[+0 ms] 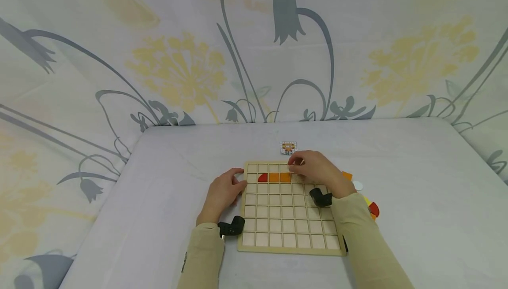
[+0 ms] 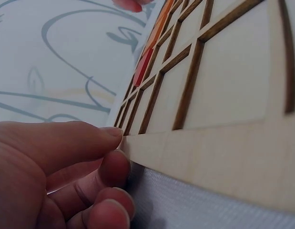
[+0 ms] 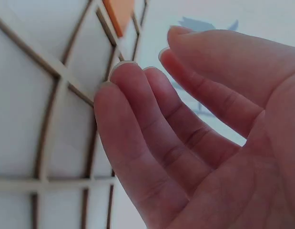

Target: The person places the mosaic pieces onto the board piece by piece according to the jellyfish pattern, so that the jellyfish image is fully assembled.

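A pale wooden grid board (image 1: 291, 250) lies on the table. In its second row from the far side sit a red quarter-round tile (image 1: 263, 178) and two orange square tiles (image 1: 279, 177), side by side. My left hand (image 1: 223, 190) holds the board's left edge, thumb tip at the rim and the other fingers curled lower beside it. Over the far rows, just right of the orange tiles, hovers my right hand (image 1: 315, 168). Its fingers are loosely bent, and nothing shows between thumb and fingertips in the right wrist view (image 3: 157, 109).
Beyond the board's far edge lies a small printed pattern card (image 1: 288, 147). Loose tiles lie right of the board, partly behind the right forearm: an orange one (image 1: 347, 175), a white one (image 1: 358, 185) and a red one (image 1: 374, 209). A flowered cloth (image 1: 254, 60) rises behind the table.
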`<act>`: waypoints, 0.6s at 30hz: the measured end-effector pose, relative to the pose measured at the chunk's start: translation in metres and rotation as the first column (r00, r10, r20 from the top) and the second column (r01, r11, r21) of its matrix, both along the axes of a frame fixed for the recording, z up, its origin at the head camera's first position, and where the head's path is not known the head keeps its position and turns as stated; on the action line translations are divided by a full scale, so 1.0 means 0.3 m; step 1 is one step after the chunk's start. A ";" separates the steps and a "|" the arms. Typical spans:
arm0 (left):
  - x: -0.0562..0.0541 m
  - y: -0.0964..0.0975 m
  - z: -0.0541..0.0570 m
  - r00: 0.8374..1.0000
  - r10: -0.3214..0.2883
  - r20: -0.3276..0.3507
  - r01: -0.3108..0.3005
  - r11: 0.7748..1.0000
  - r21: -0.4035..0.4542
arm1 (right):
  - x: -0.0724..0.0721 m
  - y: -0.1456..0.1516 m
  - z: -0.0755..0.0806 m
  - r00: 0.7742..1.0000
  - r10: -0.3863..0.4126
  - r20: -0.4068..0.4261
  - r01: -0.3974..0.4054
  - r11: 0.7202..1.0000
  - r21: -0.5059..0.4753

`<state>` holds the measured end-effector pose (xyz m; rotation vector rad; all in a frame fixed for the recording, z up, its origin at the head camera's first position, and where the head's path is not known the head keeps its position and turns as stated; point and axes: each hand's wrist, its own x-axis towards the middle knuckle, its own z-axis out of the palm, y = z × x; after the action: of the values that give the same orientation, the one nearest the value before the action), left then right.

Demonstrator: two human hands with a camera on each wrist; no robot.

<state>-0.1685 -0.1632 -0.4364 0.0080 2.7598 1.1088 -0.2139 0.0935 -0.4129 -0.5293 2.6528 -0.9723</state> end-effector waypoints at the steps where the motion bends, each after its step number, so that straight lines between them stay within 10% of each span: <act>1: 0.000 0.000 0.001 1.000 0.000 0.001 0.000 1.000 0.001 | 0.001 0.007 0.005 1.000 -0.005 0.008 0.005 1.000 -0.015; 18: -0.003 0.001 -0.008 1.000 0.003 -0.005 -0.003 1.000 0.024 | 0.014 0.113 0.051 0.998 -0.037 0.049 0.039 0.999 -0.038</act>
<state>-0.1696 -0.1628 -0.4387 0.0099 2.7519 1.1447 -0.2098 0.1273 -0.3976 -0.4593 2.6152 -1.0362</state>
